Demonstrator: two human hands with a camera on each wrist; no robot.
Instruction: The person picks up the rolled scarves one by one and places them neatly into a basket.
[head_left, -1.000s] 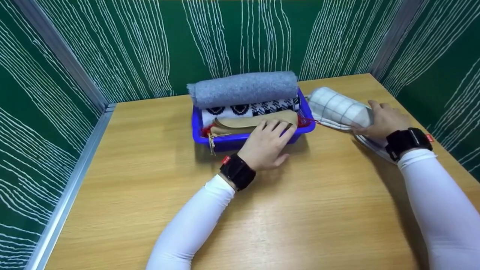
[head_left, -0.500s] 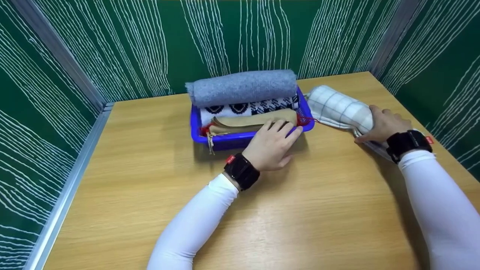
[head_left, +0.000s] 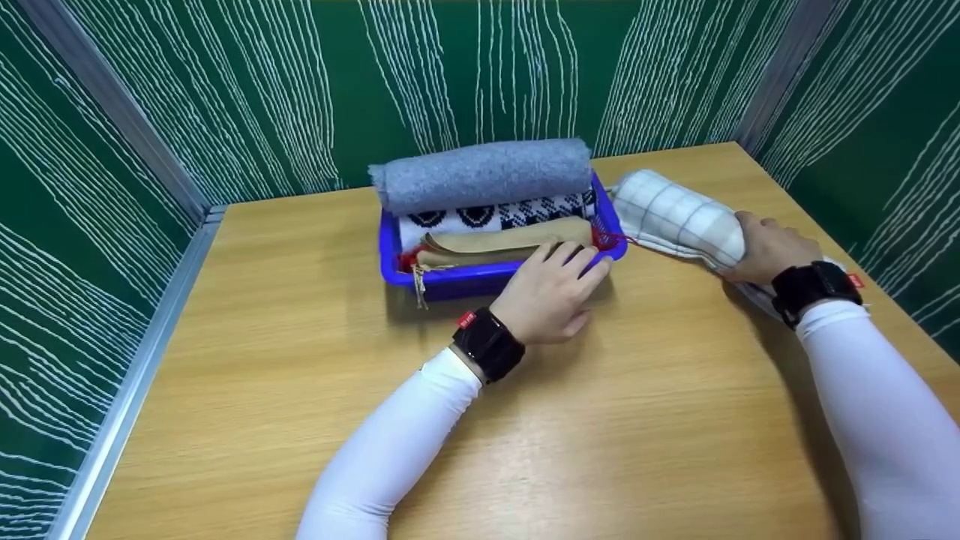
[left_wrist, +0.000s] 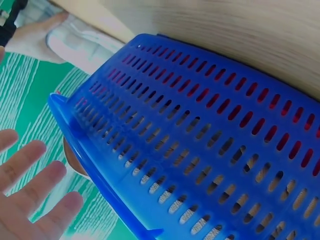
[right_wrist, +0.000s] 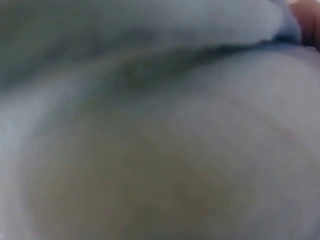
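In the head view my right hand [head_left: 772,251] holds the near end of a rolled white checked cloth [head_left: 679,214]. Its thumb lies along the lower side of the roll, and the loose tail passes under the hand. Blurred pale cloth [right_wrist: 160,150] fills the right wrist view. My left hand [head_left: 547,296] is at the front right rim of a blue plastic basket [head_left: 450,283], fingers spread and fairly straight. In the left wrist view these fingers [left_wrist: 42,175] show beside the slotted basket wall [left_wrist: 200,120] and hold nothing.
Inside the basket are a rolled tan cloth [head_left: 495,244] with fringe, a black-and-white patterned roll [head_left: 450,221] and a grey fringed roll [head_left: 487,176] on top. A red string [head_left: 615,238] hangs over the right rim. Green panels [head_left: 525,75] with white lines surround the wooden table [head_left: 450,450].
My left hand has slid slightly right along the basket's front rim. The right hand has closed further round the end of the checked roll, with its thumb drawn in.
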